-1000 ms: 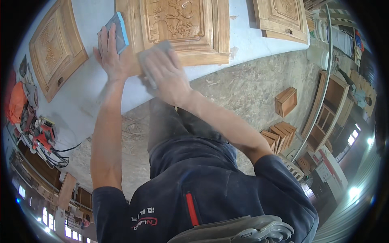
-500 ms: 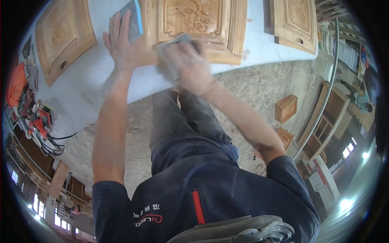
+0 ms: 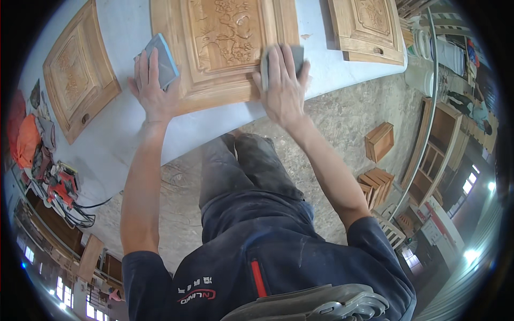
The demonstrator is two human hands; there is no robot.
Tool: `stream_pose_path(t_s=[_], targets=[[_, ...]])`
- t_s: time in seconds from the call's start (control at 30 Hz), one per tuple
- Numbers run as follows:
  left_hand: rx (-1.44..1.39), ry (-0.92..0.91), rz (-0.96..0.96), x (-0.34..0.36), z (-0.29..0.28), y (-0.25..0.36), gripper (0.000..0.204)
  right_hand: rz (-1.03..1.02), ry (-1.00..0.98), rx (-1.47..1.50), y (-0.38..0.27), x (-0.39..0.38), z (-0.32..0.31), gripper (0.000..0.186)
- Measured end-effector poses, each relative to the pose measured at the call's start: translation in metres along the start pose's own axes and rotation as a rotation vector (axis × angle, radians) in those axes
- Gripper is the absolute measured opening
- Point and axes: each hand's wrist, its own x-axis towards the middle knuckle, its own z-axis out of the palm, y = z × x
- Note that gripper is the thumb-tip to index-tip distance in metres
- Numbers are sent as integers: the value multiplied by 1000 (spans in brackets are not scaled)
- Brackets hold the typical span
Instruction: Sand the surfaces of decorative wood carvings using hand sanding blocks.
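Note:
A carved wooden cabinet door [image 3: 225, 80] lies on the pale-covered table in front of me. My left hand [image 3: 152, 91] is closed on a grey sanding sponge [image 3: 168, 65] with a blue edge, at the door's left edge, fingers stretched over its face. At the door's lower right corner, my right hand [image 3: 284, 88] presses on a darker grey sanding sponge [image 3: 297, 56]. Its fingers lie across the sponge and hide much of it; the fingertips are slightly blurred.
Another carved door [image 3: 80, 75] lies at the left, and a third [image 3: 369, 29] at the right. Rags [image 3: 28, 140] and a red power tool [image 3: 63, 188] with cables sit at the far left. Wooden drawers [image 3: 379, 142] and a cabinet frame [image 3: 436, 144] stand on the floor to the right.
My right hand has swept its sponge rightward along the door's lower edge to the corner. The doors and table appear shifted left in view. My left hand stays on its sponge, slightly lower in view.

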Motion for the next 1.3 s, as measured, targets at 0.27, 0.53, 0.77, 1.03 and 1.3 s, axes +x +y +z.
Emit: stream_pose_path(t_s=[0.27,0.53,0.77,1.03,1.3], targets=[[2,-21,30,2,-3,-10,87,47,-34,117,-7,-10,1,66],[-53,-68,17,-2,-13,-8,94,72,-14,137,-9,45,6,65],[-115,-150,-7,3,-23,7,96,156,91,162,-10,179,25,62],[-102,-229,-30,4,-27,8,86,191,165,247,-143,225,74,50],[-235,-274,-60,15,-46,2,73,-65,-64,410,-156,169,38,49]])
